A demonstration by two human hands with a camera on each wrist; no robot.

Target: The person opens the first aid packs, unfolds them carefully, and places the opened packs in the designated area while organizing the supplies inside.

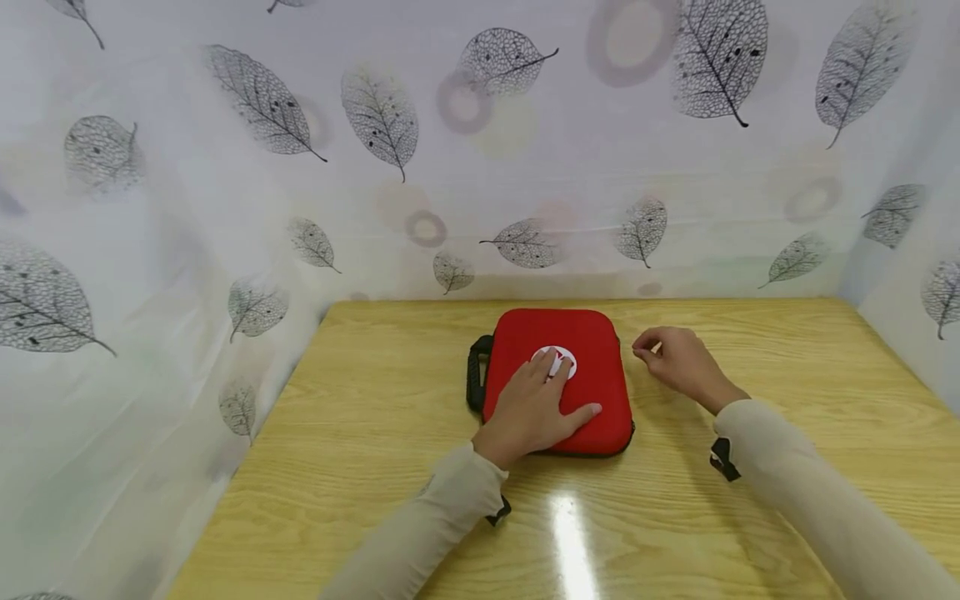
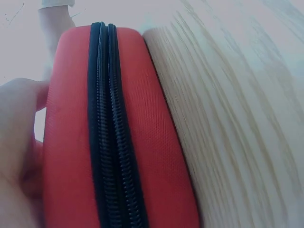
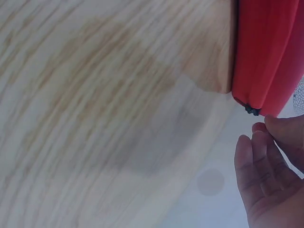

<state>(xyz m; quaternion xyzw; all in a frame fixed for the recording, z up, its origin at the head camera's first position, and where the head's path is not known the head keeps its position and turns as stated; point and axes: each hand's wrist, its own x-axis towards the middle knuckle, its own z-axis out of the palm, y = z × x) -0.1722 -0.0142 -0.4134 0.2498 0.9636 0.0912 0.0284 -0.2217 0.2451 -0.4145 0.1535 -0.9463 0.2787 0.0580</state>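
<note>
A red zippered case [image 1: 592, 350] with a round white emblem lies on the wooden table. Spread across its lid, my left hand [image 1: 532, 408] presses down, its fingers partly covering the emblem. Along the side in the left wrist view runs a black zipper [image 2: 111, 118], with two rows of teeth showing apart. My right hand [image 1: 678, 362] is just off the case's right side, thumb and forefinger pinched together. In the right wrist view those fingertips [image 3: 260, 128] meet right beside the black zipper slider [image 3: 251, 110] at the case's corner; the pull is hidden between them.
A black carrying handle [image 1: 477, 373] sticks out from the case's left side. The wooden table [image 1: 360, 467] reaches back to a pale leaf-patterned sheet [image 1: 397, 225], which also hangs along the left and right sides.
</note>
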